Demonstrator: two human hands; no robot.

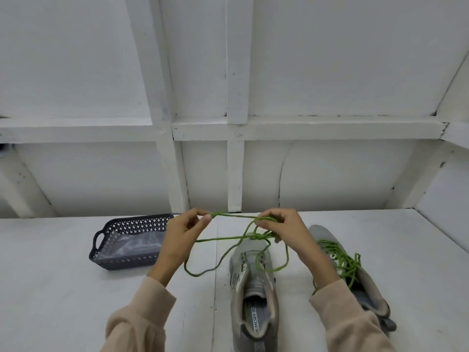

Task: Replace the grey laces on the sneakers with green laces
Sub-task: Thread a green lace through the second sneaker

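Observation:
Two grey sneakers stand on the white table. The nearer sneaker (253, 288) points away from me, with no lace visible in its eyelets. A green lace (228, 240) hangs in loops above it. My left hand (185, 235) pinches one part of this lace between thumb and forefinger. My right hand (281, 229) grips a bundle of its loops over the shoe's toe. The second sneaker (365, 288) lies to the right, partly behind my right forearm, with another green lace (342, 260) tangled on top of it.
A dark perforated plastic basket (101, 260) with clear plastic inside sits at the left of the table. A white panelled wall with beams rises behind the table's far edge. Beige sleeves cover both forearms.

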